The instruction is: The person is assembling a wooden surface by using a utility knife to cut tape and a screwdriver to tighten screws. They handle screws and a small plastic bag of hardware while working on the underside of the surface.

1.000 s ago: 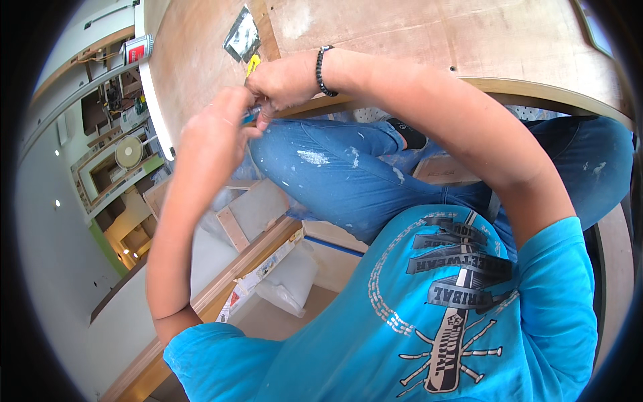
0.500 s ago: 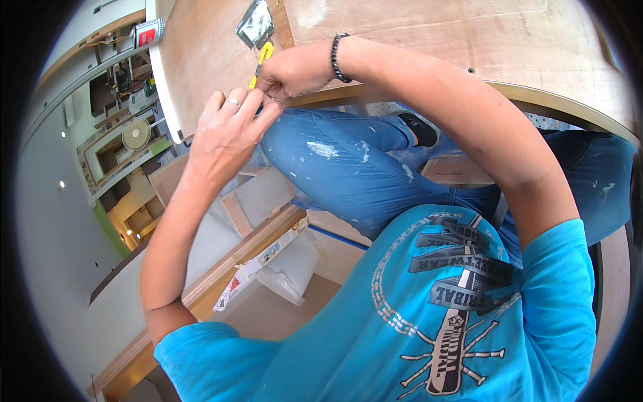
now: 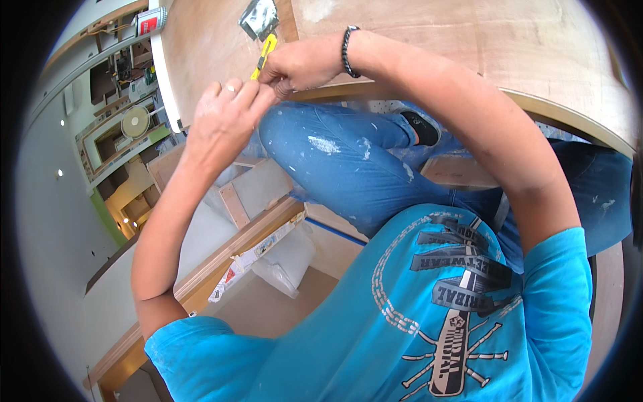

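My left hand, a ring on one finger, reaches up to the edge of a pale wooden panel. Its fingers are bent together and meet those of my right hand, which is closed, with a dark beaded bracelet at the wrist. Whatever the fingertips pinch between them is hidden. A yellow utility knife with a dark slider lies right along the knuckles of my right hand; whether that hand grips it, I cannot tell. Just beyond the knife, a shiny silver flat piece rests on the panel.
Below the hands are my paint-spotted jeans. A wooden frame with a white plastic bag beside it stands at lower left. A white-and-red can stands at upper left, and a round fan is farther off.
The view has shifted slightly, so the panel, knife and silver piece sit a little higher. Both hands stay together at the panel edge, with my right wrist slightly farther right.
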{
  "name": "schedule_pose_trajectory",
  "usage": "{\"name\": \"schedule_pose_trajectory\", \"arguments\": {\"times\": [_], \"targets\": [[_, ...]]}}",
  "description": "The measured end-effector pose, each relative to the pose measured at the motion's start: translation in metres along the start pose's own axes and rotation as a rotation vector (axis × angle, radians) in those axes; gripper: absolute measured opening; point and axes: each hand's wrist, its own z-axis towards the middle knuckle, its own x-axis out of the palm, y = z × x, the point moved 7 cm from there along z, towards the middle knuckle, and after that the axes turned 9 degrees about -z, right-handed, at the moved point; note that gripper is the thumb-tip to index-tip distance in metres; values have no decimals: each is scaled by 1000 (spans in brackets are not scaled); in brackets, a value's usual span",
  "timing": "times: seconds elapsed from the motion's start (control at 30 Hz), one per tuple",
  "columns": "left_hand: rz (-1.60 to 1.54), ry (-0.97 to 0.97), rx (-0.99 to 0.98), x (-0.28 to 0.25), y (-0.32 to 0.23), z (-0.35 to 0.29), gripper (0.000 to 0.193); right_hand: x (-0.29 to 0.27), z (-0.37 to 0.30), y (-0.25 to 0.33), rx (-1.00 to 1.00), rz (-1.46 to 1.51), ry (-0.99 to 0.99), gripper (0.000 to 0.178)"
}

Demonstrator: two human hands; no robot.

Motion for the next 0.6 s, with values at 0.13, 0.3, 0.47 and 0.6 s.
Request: {"name": "schedule_pose_trajectory", "arguments": {"times": [0.13,0.3,0.47,0.6], "targets": [[-286,-51,-232,-14,12,-1,42,5,-5,4,-40,-108,-30,30],[-1250,475,-1018,17,46,-20,54,1,-4,9,-1,-79,-43,28],[-247,116,-190,1,28,13,42,-3,-7,5,-26,-19,36,34],[81,-44,47,-4,-2,-1,43,6,-6,-3,-18,74,43,35]]}}
